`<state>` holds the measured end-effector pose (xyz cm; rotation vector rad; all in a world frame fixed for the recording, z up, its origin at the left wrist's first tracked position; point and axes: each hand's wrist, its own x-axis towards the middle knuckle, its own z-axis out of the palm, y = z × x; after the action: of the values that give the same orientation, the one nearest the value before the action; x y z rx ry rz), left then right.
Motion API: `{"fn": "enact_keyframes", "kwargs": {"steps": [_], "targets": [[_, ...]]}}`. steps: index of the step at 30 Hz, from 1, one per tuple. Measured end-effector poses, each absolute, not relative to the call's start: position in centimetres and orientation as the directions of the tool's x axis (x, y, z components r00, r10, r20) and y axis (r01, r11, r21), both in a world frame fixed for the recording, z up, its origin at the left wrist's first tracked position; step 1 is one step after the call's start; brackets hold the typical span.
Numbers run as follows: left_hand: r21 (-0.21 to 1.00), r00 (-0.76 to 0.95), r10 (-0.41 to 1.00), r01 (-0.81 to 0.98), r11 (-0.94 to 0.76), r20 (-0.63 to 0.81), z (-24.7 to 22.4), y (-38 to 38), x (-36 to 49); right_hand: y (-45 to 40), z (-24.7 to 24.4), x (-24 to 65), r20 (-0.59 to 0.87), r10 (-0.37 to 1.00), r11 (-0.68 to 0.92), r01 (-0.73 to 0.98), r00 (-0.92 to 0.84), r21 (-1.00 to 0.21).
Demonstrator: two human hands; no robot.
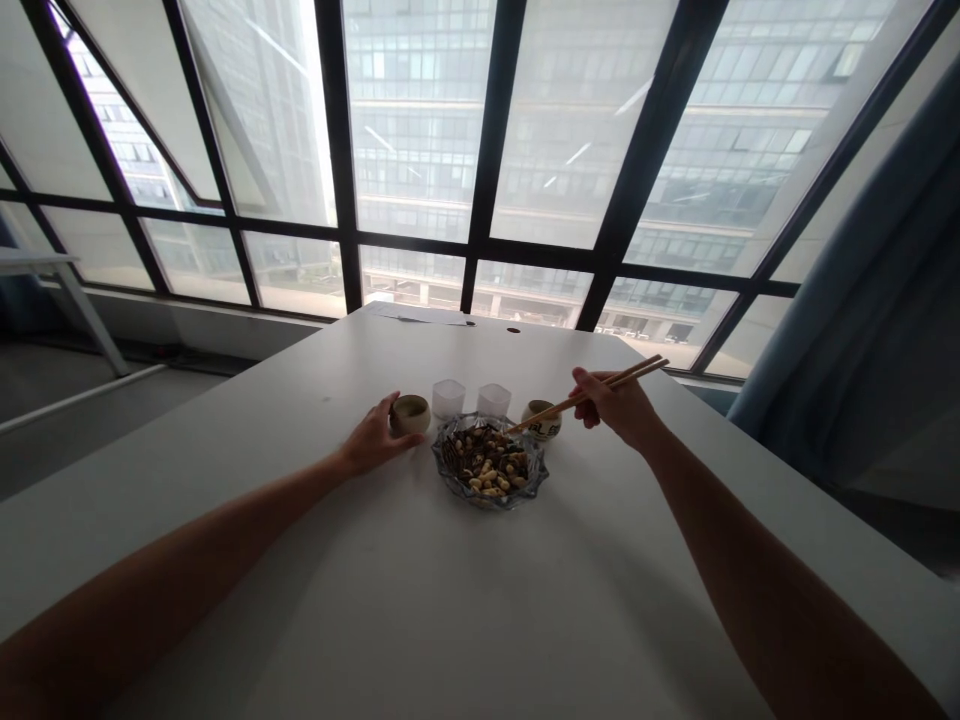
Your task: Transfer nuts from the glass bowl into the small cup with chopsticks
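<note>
My right hand [611, 402] is closed around a pair of wooden chopsticks [637, 372], whose tips reach down to the far right part of a glass bowl [536, 487]. Mixed nuts and dark seeds [487, 468] fill that bowl. With thumb and fingers, my left hand [375, 437] grips the side of a small round ceramic cup [409, 416] standing on the table. A second ceramic cup [541, 424], bearing dark characters, stands behind the chopsticks. Two translucent plastic cups, a left one [448, 397] and a right one [493, 400], stand behind the bowl.
All of this stands on a long white table [465, 620]. Papers [412, 314] lie at its far end, near a dark round hole [513, 330]. Tall windows [420, 120] rise beyond. A blue curtain [847, 290] hangs at right, and another white table [82, 300] stands at left.
</note>
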<state>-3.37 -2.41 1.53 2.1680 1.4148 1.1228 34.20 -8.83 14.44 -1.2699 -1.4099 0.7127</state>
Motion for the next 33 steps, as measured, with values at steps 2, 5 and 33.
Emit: {"fn": "enact_keyframes", "kwargs": {"steps": [2,5,33], "targets": [[0.649,0.208,0.888,0.617,-0.444,0.409,1.8,-2.4,-3.5,-8.1,14.2,34.5,0.158,0.955,0.126,0.139,0.252,-0.982],[0.669,0.208,0.894,0.601,-0.436,0.396,2.2,-2.5,-3.5,-7.5,14.0,34.8,-0.033,0.949,-0.021,-0.043,0.313,-0.999],[0.695,0.207,0.817,0.438,-0.57,0.539,1.5,-2.4,-2.9,-7.4,12.1,20.9,0.472,0.852,0.52,0.257,-0.227,-0.815]]}}
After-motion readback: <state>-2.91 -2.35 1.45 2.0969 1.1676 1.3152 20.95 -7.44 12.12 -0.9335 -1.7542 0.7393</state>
